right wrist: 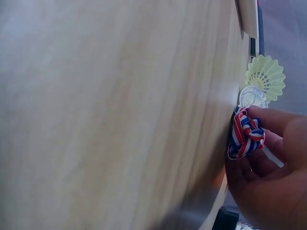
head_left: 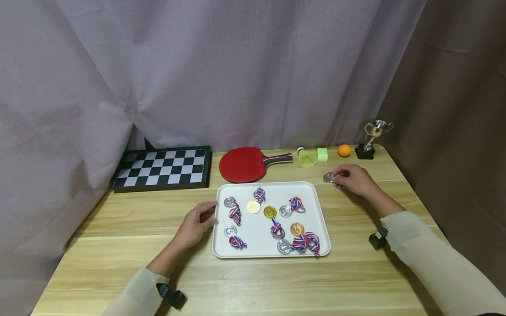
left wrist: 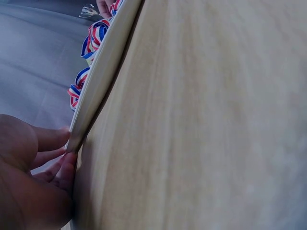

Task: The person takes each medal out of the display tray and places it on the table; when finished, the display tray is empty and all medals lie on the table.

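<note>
A white rectangular tray lies on the wooden table with several medals on it, gold and silver. Each has a bundled red, white and blue ribbon. My left hand grips the tray's left edge; in the left wrist view thumb and fingertips meet at the rim. Off to the right, beyond the tray's back right corner, my right hand pinches a silver medal by its knotted ribbon. That medal's disc sticks out to the left of the fingers, close over the table.
Along the back stand or lie a black-and-white checkerboard, a red table tennis paddle, a yellow shuttlecock, a light green block, an orange ball and a small trophy cup. Behind them hangs a grey curtain.
</note>
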`<state>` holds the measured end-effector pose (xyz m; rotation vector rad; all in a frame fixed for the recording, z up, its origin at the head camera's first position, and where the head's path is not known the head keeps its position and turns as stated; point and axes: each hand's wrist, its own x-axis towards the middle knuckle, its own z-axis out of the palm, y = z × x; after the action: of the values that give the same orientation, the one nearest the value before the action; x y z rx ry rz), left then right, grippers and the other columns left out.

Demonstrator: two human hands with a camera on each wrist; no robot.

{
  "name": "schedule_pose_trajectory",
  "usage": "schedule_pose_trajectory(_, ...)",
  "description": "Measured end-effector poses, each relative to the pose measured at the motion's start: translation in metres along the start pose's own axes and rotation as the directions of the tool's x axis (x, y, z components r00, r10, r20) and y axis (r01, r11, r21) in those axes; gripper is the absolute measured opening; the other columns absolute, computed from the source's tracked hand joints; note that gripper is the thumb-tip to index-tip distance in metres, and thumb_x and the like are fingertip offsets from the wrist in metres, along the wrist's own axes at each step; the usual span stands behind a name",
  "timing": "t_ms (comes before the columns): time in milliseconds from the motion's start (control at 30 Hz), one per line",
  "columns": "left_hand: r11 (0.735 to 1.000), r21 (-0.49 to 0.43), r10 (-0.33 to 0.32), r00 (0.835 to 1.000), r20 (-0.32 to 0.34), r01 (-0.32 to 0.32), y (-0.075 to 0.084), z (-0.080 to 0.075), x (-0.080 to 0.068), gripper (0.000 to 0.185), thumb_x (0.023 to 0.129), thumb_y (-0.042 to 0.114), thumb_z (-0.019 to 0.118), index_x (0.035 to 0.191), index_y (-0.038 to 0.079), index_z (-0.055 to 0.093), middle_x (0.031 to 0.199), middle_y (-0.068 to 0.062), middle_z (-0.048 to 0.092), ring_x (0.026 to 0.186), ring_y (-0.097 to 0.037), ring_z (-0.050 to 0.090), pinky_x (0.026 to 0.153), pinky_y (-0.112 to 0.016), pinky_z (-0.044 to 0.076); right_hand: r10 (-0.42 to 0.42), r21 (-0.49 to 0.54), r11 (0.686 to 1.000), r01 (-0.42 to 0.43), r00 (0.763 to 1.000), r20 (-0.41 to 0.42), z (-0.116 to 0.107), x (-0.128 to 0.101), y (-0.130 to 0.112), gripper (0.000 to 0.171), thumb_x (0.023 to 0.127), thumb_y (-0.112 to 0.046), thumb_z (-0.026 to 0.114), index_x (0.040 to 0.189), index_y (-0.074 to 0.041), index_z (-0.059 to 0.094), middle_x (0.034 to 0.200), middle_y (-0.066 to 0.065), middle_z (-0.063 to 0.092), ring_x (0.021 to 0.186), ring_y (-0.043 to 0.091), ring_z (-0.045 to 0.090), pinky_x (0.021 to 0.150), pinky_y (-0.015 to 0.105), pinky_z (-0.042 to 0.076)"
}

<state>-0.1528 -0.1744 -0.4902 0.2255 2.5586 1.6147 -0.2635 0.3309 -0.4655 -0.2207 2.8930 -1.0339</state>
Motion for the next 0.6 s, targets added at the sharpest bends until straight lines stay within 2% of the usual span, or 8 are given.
schedule_pose_trajectory(133,1.000,0.016,-0.011,1.000,-0.005,0.012,0.000,0.001,0.000,0.050,0.093,-0.006,0.069,0.142,-0.005,0.058,0.139,-0.021,0.059,0.126,-0.036,0.058,0.111,-0.050,0.049,-0.003,-0.028,1.000,0.003,1.000,-0.005,-0.001,0.002,-0.003,0.025,0.097,-0.014,0.070,0.114,0.004,0.070,0.099,0.016,0.073,0.085,0.020,0.063,0.072,0.026,0.051)
schedule_pose_trajectory(367,1.000,0.017,-0.026,1.000,-0.004,0.026,0.000,0.001,-0.002,0.049,0.093,-0.006,0.069,0.141,-0.004,0.058,0.138,-0.019,0.060,0.125,-0.035,0.059,0.111,-0.048,0.049,0.006,-0.019,1.000,-0.006,1.000,0.000,-0.003,-0.005,-0.004,0.037,0.099,-0.022,0.069,0.126,0.003,0.065,0.112,0.021,0.068,0.086,0.024,0.063,0.066,0.029,0.057)
schedule_pose_trajectory(467,1.000,0.010,-0.010,1.000,-0.004,0.010,0.000,0.000,-0.001,0.049,0.093,-0.006,0.069,0.141,-0.004,0.058,0.138,-0.020,0.060,0.124,-0.035,0.059,0.110,-0.048,0.050,-0.002,-0.018,1.000,0.001,1.000,-0.030,-0.004,-0.007,-0.008,0.041,0.100,-0.023,0.069,0.130,0.003,0.063,0.119,0.025,0.068,0.098,0.036,0.067,0.078,0.041,0.060)
schedule_pose_trajectory(600,1.000,0.007,-0.001,1.000,-0.004,0.001,0.002,0.000,-0.001,0.049,0.093,-0.006,0.069,0.141,-0.006,0.058,0.138,-0.021,0.060,0.124,-0.037,0.059,0.110,-0.050,0.049,-0.024,-0.026,0.999,0.023,0.999,-0.041,-0.008,-0.011,-0.018,0.043,0.100,-0.022,0.068,0.134,0.004,0.061,0.130,0.029,0.063,0.120,0.048,0.060,0.097,0.060,0.053)
